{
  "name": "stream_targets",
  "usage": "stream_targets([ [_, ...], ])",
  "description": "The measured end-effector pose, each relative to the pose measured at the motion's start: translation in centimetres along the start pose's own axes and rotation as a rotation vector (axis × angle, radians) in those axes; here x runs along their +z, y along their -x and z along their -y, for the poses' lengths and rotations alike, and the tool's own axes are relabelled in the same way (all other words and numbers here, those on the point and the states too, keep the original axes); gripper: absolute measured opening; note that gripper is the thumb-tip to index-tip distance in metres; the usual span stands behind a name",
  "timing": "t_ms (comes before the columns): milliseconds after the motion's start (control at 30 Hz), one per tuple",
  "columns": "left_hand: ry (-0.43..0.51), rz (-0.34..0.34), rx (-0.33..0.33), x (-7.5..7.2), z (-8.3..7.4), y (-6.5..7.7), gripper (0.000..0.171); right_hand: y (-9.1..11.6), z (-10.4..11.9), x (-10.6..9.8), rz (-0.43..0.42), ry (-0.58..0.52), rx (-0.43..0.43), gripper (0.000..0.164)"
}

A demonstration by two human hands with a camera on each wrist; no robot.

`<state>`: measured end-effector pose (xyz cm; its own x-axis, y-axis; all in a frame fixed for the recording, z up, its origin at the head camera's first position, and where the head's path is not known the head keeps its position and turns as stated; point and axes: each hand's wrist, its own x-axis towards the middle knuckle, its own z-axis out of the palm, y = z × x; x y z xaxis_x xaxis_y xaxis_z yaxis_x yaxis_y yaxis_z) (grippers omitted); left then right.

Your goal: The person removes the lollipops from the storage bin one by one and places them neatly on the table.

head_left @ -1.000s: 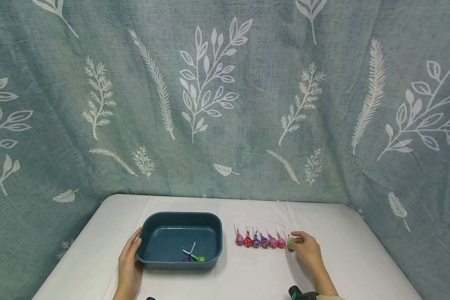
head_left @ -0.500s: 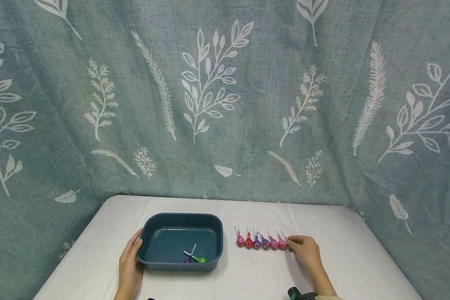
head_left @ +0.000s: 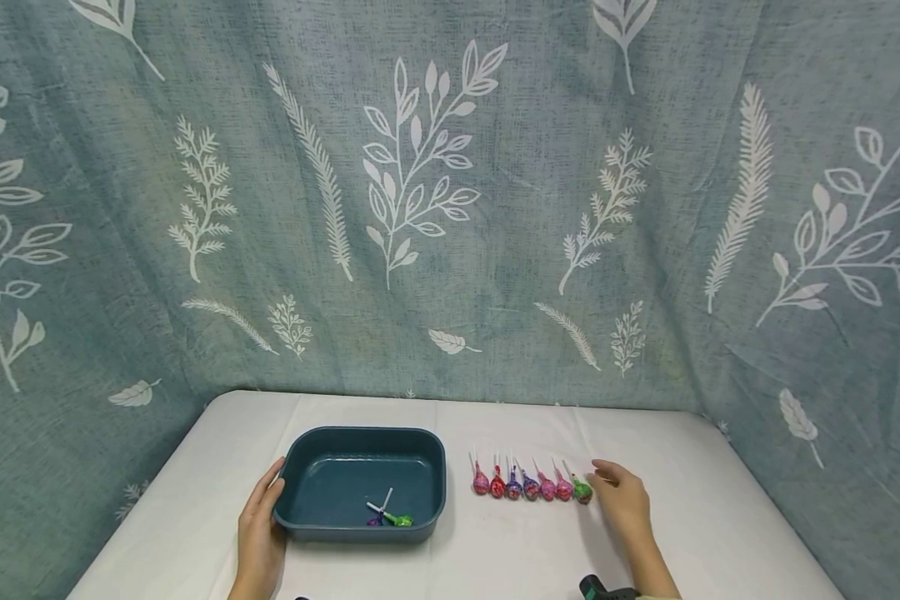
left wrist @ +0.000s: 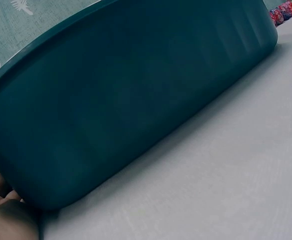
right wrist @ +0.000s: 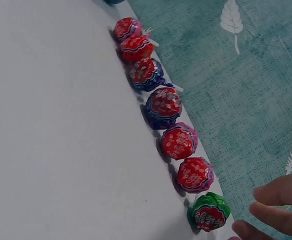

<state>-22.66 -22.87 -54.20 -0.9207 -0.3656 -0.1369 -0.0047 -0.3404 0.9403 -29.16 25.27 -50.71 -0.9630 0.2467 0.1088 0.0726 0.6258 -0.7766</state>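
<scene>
Lollipops stand in a row on the white tablecloth, from a pink lollipop (head_left: 481, 482) at the left to a green lollipop (head_left: 582, 492) at the right end. Just right of the green one is my right hand (head_left: 624, 502), its fingers loosely bent and apart from the candy; the right wrist view also shows a gap between the fingertips and the green lollipop (right wrist: 210, 212). My left hand (head_left: 259, 533) rests against the left side of a dark teal box (head_left: 360, 533), fingers fairly straight along its wall. Inside the box lie a green lollipop (head_left: 400, 520) and a purple lollipop (head_left: 375, 521), sticks crossed.
The white tablecloth (head_left: 510, 550) spreads around the box and the row. Behind the table hangs a teal curtain (head_left: 495, 350) with white leaf patterns. A dark device (head_left: 606, 588) is at the right wrist.
My right hand has let go of the green lollipop at the row's end and drawn slightly right. That lollipop now sits close beside its pink neighbour. The left hand stays at the box.
</scene>
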Motion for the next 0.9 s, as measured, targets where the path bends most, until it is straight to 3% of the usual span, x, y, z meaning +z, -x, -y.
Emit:
stream_targets([
  [167, 0.0, -0.004, -0.004, 0.1, -0.1, 0.0, 0.061, 0.1, 0.2, -0.4, -0.034, -0.072, 0.046, 0.036],
  [400, -0.003, -0.007, -0.005, 0.1, -0.1, 0.0, 0.06, 0.5, 1.2, -0.5, -0.073, -0.166, 0.034, 0.031],
  [667, -0.005, -0.005, 0.002, 0.0, 0.0, 0.0, 0.059, 1.2, 2.6, 0.6, 0.003, -0.321, 0.057, 0.034],
  [900, -0.01, -0.003, 0.002, 0.0, 0.0, -0.1, 0.061, 1.0, 2.2, 2.7, 0.074, -0.45, 0.017, 0.038],
])
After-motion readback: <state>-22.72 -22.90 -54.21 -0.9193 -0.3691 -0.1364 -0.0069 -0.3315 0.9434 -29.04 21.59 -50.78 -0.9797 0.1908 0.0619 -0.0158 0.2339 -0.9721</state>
